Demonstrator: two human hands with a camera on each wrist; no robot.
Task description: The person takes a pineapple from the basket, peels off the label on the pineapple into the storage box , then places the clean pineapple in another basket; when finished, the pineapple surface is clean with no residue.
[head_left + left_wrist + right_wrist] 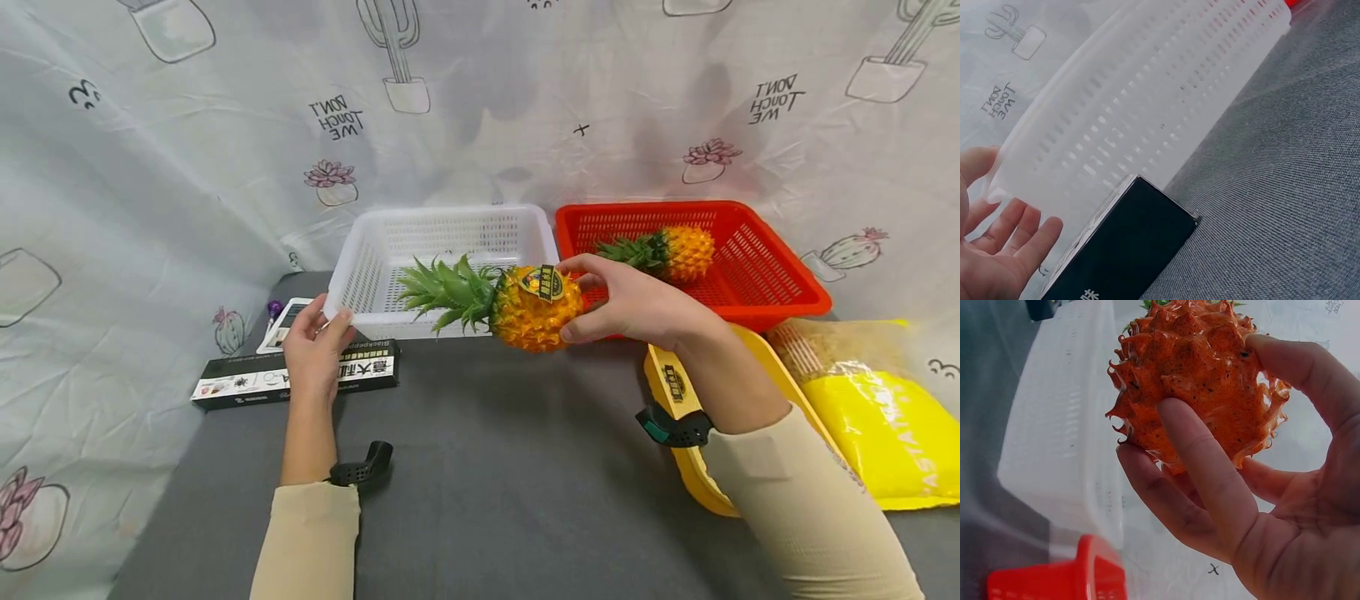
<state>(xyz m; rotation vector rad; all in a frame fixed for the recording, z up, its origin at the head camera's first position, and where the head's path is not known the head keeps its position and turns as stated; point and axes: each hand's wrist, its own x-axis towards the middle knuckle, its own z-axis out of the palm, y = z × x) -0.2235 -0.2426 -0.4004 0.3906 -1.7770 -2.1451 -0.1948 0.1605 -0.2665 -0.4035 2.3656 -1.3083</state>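
My right hand (645, 302) holds a small orange pineapple (532, 321) by its base end, its green crown pointing left. In the right wrist view thumb and fingertips sit around the spiky base (1191, 381). A black-and-gold label is on the fruit's upper side. The pineapple is held up at the front of a white slotted basket (375, 323), overlapping its front rim in the head view. My left hand (317, 346) grips that basket's front left corner, thumb over the rim and fingers beneath, as the left wrist view shows (1007, 244).
A red basket (787, 287) at right contains another pineapple (688, 252). Nearer stand a yellow container (693, 471) and a yellow pasta bag (885, 425). A black-and-white box (247, 383) lies by my left hand, with a white item and a purple-topped object (274, 308) behind it.
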